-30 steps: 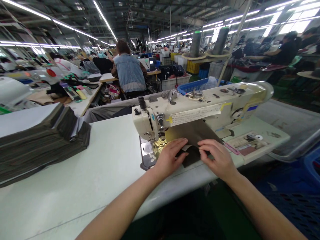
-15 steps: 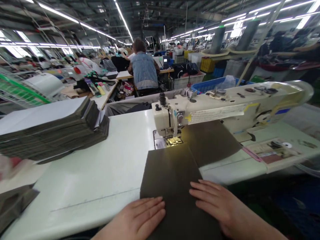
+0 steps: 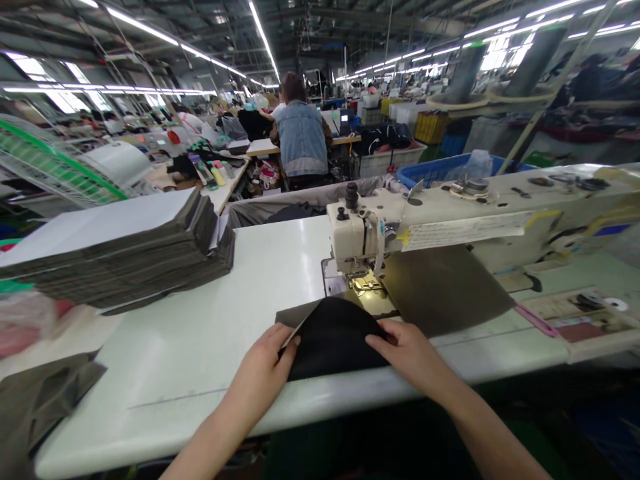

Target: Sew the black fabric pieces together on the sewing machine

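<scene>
In front of the sewing machine (image 3: 370, 233), a dark fabric panel (image 3: 335, 340) lies folded up from its near edge, its black underside showing. My left hand (image 3: 273, 357) pinches the panel's left edge between thumb and fingers. At the right edge my right hand (image 3: 400, 347) grips the same panel the same way. The panel's far part reaches toward the lit needle plate (image 3: 369, 283). Another olive-brown fabric piece (image 3: 445, 287) rests flat under the machine arm, to the right of the needle.
A thick stack of cut fabric panels (image 3: 115, 260) stands on the left of the white table (image 3: 200, 360). More brown fabric (image 3: 45, 393) hangs at the lower left. A parts tray (image 3: 590, 320) sits at the right. Ahead, a person in a denim vest (image 3: 301, 137) sits facing away.
My hands went from lying flat on the panel to gripping its edges. The near end has been lifted and folded over away from me, exposing the black side. The view shifted slightly left.
</scene>
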Demonstrator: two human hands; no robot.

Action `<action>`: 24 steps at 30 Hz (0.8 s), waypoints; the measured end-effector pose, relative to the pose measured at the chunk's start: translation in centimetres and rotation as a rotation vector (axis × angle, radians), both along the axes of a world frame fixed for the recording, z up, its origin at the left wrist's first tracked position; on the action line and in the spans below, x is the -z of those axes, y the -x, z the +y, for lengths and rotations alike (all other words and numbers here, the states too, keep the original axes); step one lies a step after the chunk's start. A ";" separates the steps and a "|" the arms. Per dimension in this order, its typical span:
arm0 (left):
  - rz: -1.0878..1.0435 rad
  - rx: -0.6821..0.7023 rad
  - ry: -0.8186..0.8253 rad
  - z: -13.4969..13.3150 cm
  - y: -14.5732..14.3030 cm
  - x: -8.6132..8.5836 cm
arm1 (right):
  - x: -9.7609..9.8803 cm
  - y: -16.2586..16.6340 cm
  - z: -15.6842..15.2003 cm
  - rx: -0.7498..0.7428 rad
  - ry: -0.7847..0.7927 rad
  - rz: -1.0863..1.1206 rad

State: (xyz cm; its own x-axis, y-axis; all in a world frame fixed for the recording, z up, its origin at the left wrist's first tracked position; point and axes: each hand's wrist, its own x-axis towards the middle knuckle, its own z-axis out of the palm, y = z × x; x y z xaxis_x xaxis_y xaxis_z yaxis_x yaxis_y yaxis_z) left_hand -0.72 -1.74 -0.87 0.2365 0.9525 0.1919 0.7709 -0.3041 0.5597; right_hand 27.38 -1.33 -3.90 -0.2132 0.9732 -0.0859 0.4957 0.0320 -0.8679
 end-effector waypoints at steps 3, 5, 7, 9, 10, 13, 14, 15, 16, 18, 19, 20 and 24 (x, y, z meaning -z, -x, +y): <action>-0.018 0.037 0.094 -0.6 -0.3 -0.1 | 0.2 0.0 0.0 0.042 0.020 0.015; -0.041 -0.027 0.159 -1.1 -0.3 -0.3 | 0.1 0.4 -0.2 0.106 0.027 0.149; -0.034 -0.129 0.191 -1.2 -0.2 -0.3 | 0.2 1.2 -0.3 0.165 0.030 0.259; 0.009 -0.209 0.192 -0.9 -0.3 -0.3 | 0.5 2.1 -0.2 0.192 0.019 0.238; 0.035 -0.237 0.185 -0.8 -0.3 -0.2 | 0.7 2.4 -0.2 0.188 0.010 0.189; 0.075 -0.311 0.167 -0.7 -0.6 0.3 | 0.9 2.7 0.0 0.148 -0.018 0.020; 0.070 -0.327 0.162 -0.8 -0.7 0.4 | 0.9 2.6 0.0 0.139 -0.040 -0.010; 0.060 -0.336 0.158 -0.9 -0.7 0.5 | 0.7 2.5 0.0 0.134 -0.070 -0.027; 0.052 -0.338 0.157 -1.0 -0.7 0.7 | 0.6 2.4 0.0 0.131 -0.102 -0.037; 0.053 -0.331 0.155 -1.2 -0.6 0.9 | 0.4 2.3 0.0 0.132 -0.163 -0.048; 0.061 -0.329 0.155 -1.2 -0.5 1.0 | 0.4 2.3 0.0 0.133 -0.184 -0.056; 0.073 -0.328 0.156 -1.2 -0.5 1.0 | 0.5 2.3 0.0 0.139 -0.200 -0.064; 0.148 -0.340 0.178 -0.9 -0.6 1.2 | 1.0 2.6 0.0 0.168 -0.251 -0.093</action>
State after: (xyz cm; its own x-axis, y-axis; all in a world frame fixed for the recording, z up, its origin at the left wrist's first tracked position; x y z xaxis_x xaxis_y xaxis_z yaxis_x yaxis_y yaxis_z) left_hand -0.13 -2.67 -2.03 -0.0851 0.9964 0.0041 0.8868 0.0738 0.4563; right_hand 24.77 -1.38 -4.87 -0.0501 0.9874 0.1499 0.5889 0.1505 -0.7941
